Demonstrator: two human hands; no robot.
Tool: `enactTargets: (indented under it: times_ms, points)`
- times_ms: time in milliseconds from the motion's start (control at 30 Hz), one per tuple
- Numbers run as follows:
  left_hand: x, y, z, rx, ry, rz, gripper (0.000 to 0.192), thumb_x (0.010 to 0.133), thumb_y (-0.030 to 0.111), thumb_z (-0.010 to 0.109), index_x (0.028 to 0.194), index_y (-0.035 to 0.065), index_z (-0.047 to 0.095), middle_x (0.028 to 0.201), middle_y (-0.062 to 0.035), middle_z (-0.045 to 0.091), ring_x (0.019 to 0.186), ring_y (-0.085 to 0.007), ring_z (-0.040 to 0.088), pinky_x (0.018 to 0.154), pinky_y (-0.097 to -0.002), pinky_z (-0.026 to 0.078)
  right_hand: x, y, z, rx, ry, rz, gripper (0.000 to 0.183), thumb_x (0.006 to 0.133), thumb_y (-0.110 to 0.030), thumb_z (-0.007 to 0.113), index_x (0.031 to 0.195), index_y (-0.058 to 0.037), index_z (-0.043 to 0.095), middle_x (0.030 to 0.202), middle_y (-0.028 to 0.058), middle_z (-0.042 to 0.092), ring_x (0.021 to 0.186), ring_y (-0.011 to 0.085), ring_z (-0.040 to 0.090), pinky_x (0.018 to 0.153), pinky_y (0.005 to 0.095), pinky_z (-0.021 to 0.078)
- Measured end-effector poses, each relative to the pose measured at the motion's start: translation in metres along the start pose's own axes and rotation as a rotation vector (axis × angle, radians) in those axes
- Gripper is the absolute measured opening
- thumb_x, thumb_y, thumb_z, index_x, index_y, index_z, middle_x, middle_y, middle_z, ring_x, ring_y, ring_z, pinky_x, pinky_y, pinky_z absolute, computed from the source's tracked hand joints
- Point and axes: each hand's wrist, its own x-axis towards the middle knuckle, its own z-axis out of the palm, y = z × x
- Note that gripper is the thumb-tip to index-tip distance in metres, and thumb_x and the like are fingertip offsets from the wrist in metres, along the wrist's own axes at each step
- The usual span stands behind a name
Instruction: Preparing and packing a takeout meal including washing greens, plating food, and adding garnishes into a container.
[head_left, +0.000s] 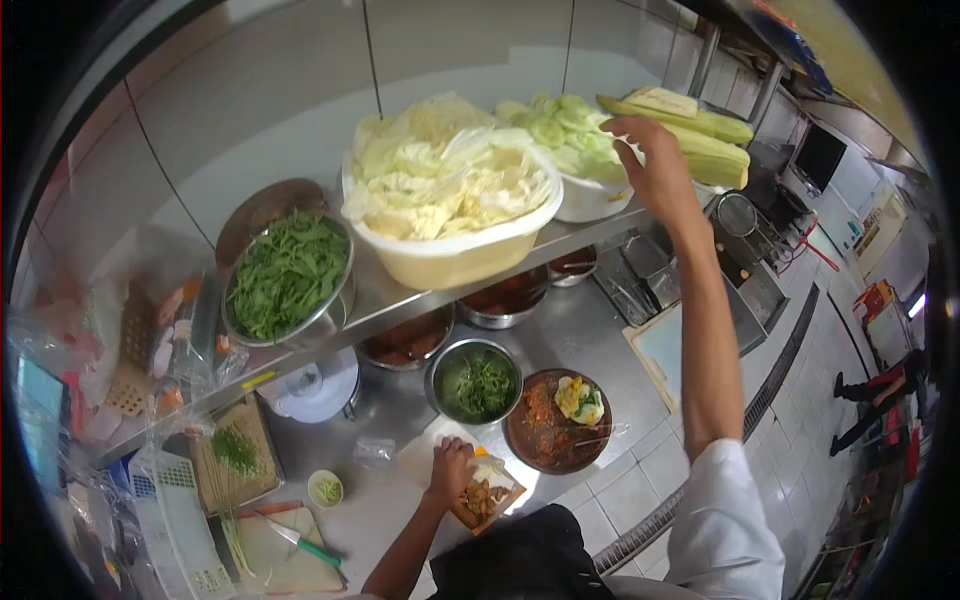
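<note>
My left hand (452, 466) rests low over the steel counter, its fingers curled over the side of a paper food wrapper (511, 504). Browned pieces of food (480, 499) and something pale lie inside that wrapper. Up at the shelf, my right hand (654, 161) reaches beside a white tub (589, 204) heaped with sliced cucumber (555, 131). Its thumb and fingers are apart, with nothing visible between them. Whole pale-green vegetables (705, 154) lie just behind it. A round wooden board (536, 450) with red sauce and a topped egg (579, 401) sits near the wrapper.
The steel shelf (405, 301) holds a tub of cabbage leaves (450, 259) and a bowl of leafy greens (289, 281). Below are a bowl of greens (480, 382), sauce bowls (499, 296), and a green-handled knife (315, 551) on a cutting board (281, 566). Another person (889, 394) stands far right.
</note>
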Motion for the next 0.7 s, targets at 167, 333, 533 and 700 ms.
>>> enactTargets:
  times_ms: [167, 333, 533, 700]
  points:
    - [-0.011, 0.007, -0.026, -0.166, 0.137, -0.05, 0.046, 0.064, 0.025, 0.079, 0.104, 0.0112, 0.06, 0.098, -0.0093, 0.054, 0.098, -0.0291, 0.05, 0.082, -0.0426, 0.042, 0.068, 0.021, 0.045, 0.154, -0.371, -0.151, 0.041, 0.078, 0.003, 0.062, 0.118, -0.0087, 0.06, 0.116, 0.0123, 0.061, 0.102, 0.0318, 0.057, 0.092, 0.0385, 0.0458]
    - [-0.02, 0.016, -0.048, -0.362, 0.216, -0.204, 0.043, 0.066, 0.021, 0.079, 0.102, 0.0079, 0.06, 0.093, -0.0099, 0.054, 0.092, -0.0279, 0.05, 0.082, -0.0417, 0.042, 0.09, 0.014, 0.087, -0.123, -0.577, -0.339, 0.053, 0.073, 0.002, 0.068, 0.123, -0.0123, 0.057, 0.12, 0.0116, 0.058, 0.111, 0.0319, 0.052, 0.098, 0.039, 0.0437]
    - [-0.052, 0.005, -0.055, -0.396, 0.404, -0.321, 0.036, 0.069, 0.015, 0.079, 0.098, 0.0055, 0.061, 0.088, -0.0104, 0.055, 0.083, -0.024, 0.055, 0.07, -0.0365, 0.046, 0.103, 0.023, 0.081, -0.076, -0.627, -0.28, 0.049, 0.065, -0.002, 0.075, 0.111, -0.0082, 0.062, 0.114, 0.0117, 0.058, 0.107, 0.0323, 0.052, 0.094, 0.0403, 0.0433]
    - [-0.079, 0.008, -0.058, -0.41, 0.435, -0.385, 0.033, 0.07, 0.012, 0.078, 0.097, 0.0051, 0.061, 0.088, -0.0094, 0.057, 0.081, -0.0224, 0.057, 0.065, -0.0347, 0.046, 0.094, 0.034, 0.075, 0.03, -0.558, -0.312, 0.041, 0.065, -0.004, 0.075, 0.103, -0.0042, 0.062, 0.098, 0.0148, 0.064, 0.093, 0.0365, 0.056, 0.085, 0.0398, 0.0453]
